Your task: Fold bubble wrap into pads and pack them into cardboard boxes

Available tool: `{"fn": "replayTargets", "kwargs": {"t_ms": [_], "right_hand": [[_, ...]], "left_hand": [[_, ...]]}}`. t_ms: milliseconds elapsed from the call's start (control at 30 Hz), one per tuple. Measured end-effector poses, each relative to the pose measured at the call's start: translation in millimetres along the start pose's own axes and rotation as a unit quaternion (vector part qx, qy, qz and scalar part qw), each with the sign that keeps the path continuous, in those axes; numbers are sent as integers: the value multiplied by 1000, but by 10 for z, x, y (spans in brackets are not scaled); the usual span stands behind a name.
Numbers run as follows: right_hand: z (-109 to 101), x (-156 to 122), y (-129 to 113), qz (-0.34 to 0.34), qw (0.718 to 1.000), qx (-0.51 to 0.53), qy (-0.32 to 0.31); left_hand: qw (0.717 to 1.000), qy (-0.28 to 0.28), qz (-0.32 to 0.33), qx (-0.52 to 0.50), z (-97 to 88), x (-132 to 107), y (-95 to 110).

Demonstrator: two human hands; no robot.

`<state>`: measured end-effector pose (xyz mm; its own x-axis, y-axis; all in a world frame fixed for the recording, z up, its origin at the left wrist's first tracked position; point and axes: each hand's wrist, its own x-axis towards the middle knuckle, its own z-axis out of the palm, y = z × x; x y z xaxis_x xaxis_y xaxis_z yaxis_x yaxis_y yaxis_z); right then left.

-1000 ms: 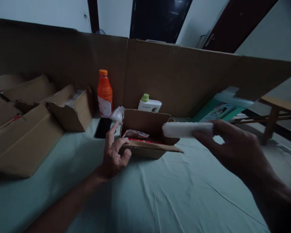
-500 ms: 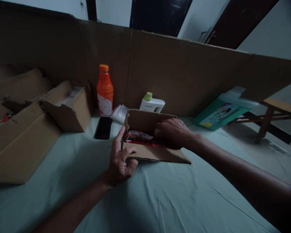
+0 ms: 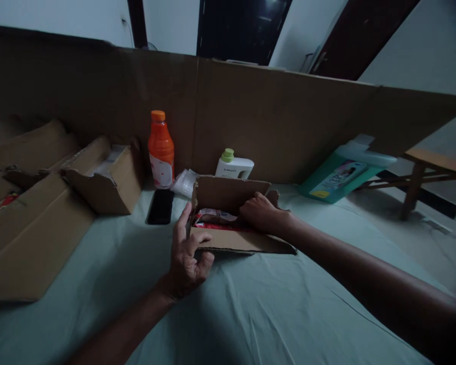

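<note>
A small open cardboard box stands on the pale green sheet in front of me. Inside it lies a red and white packet. My left hand grips the box's front left corner, with the thumb on the front flap and the index finger up along the side wall. My right hand reaches down into the right part of the box. Its fingers are curled and partly hidden by the box wall, and what they hold cannot be seen.
Behind the box are a black phone, an orange bottle, crumpled plastic wrap and a white bottle with a green cap. Cardboard boxes crowd the left. A tall cardboard wall closes the back. A teal package leans at the right.
A second ago my right hand held a white oblong thing above the box. It has since gone down into the box, and the white thing is out of sight. My left hand closed onto the box corner.
</note>
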<state>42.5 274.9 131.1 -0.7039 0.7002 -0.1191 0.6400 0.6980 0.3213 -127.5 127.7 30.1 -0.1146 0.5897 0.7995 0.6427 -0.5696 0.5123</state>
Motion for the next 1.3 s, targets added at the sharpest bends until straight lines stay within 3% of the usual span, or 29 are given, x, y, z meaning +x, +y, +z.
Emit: {"fn": "replayTargets", "kwargs": {"t_ms": [100, 167, 233, 300, 400, 500, 633, 767, 933, 1033, 1100, 1200, 1300], "right_hand": [[-210, -255, 138, -3, 1000, -1, 17], [-319, -562, 303, 29, 996, 1, 88], [-282, -923, 467, 98, 976, 19, 194], [-57, -1245, 561, 164, 944, 88, 272], [505, -1475, 457, 205, 907, 275, 243], [980, -1339, 142, 187, 865, 409, 223], [1172, -980, -123, 164, 823, 499, 214], [1203, -1002, -18, 196, 805, 533, 175], [1298, -1462, 211, 227, 788, 546, 169], [1239, -1588, 108, 207, 793, 550, 159], [1137, -1473, -81, 167, 805, 548, 154], [927, -1003, -494, 59, 813, 559, 148], [729, -351, -1029, -70, 781, 604, 142]], "left_hand": [[999, 38, -18, -11, 10, 2, 11], [996, 60, -47, -38, 23, 3, -8], [991, 64, -100, -68, 43, -2, -53], [980, 52, -169, -93, 75, -22, -109], [955, 22, -263, -132, 135, -89, -182], [939, -11, -303, -161, 176, -158, -215], [932, -50, -317, -168, 195, -134, -161], [937, -44, -306, -164, 267, -57, 64], [934, -65, -299, -184, 305, -175, 503], [927, -57, -334, -164, 135, -435, 743], [916, -29, -373, -147, -62, -663, 835], [897, 42, -424, -115, -432, -1012, 852], [881, 144, -447, -59, -825, -1292, 752]]}}
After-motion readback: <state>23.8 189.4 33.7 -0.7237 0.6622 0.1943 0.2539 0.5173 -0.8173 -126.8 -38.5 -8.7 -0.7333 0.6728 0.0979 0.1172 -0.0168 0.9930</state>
